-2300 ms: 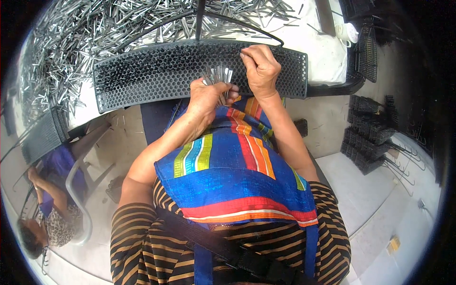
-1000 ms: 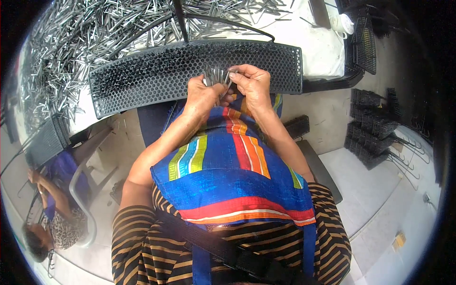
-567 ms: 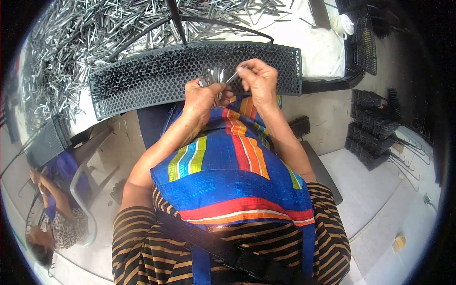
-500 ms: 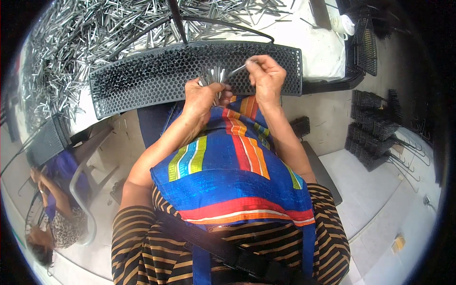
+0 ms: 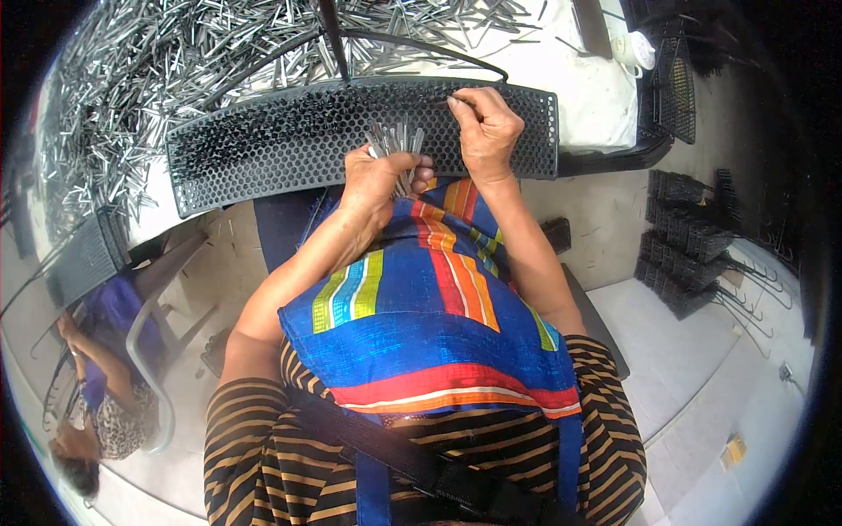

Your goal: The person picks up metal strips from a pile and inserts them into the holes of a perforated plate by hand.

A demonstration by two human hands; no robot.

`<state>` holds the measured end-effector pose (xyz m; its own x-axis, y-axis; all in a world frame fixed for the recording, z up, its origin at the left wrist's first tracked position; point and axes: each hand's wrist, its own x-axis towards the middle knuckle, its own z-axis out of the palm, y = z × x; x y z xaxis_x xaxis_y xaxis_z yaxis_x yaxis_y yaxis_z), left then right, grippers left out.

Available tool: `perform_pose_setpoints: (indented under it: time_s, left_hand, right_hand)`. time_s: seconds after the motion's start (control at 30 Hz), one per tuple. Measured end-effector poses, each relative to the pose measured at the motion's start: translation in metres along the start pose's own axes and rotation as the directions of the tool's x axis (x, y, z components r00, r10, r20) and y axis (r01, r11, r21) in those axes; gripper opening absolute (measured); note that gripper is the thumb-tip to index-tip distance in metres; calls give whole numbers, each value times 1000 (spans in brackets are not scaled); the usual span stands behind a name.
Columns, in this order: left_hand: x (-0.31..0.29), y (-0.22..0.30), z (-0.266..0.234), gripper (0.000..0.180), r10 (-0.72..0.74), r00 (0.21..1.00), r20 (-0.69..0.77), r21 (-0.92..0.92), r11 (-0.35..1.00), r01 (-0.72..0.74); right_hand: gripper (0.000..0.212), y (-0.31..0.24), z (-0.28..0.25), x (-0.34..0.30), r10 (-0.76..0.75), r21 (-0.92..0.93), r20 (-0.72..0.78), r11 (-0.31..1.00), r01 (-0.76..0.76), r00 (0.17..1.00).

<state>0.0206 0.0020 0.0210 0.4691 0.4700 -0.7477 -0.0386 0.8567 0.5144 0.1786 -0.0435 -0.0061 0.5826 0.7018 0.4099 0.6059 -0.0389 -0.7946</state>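
Right hand (image 5: 489, 131) now higher over the round-holed black panel (image 5: 298, 164), away from the left's bundle; thumb and forefinger pressed together, contents I can't tell. Left hand (image 5: 370, 182) grips slim, glossy strips (image 5: 403, 138), fanned before panel. Tangled metallic pile (image 5: 254, 48) beyond.

Strips (image 5: 219, 53) lie heaped on the tabletop (image 5: 596, 105) behind and left of the rack (image 5: 289, 171); a cup (image 5: 633, 51) is past its far right corner.
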Motion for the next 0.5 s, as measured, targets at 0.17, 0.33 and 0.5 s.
perform_pose_setpoints:
  time_s: [0.17, 0.33, 0.5]
  left_hand:
    - [-1, 1, 0, 9, -26, 1000, 13, -10, 1000, 26]
    - [0, 2, 1, 9, -37, 999, 12, -39, 999, 38]
    - [4, 0, -1, 8, -55, 998, 14, -34, 998, 56]
  right_hand:
    - [8, -6, 1, 6, -128, -166, 46, 977, 134, 991]
    - [7, -4, 0, 4, -79, -205, 119, 973, 102, 990]
    - [9, -4, 2, 2, -19, -171, 138, 984, 43, 990]
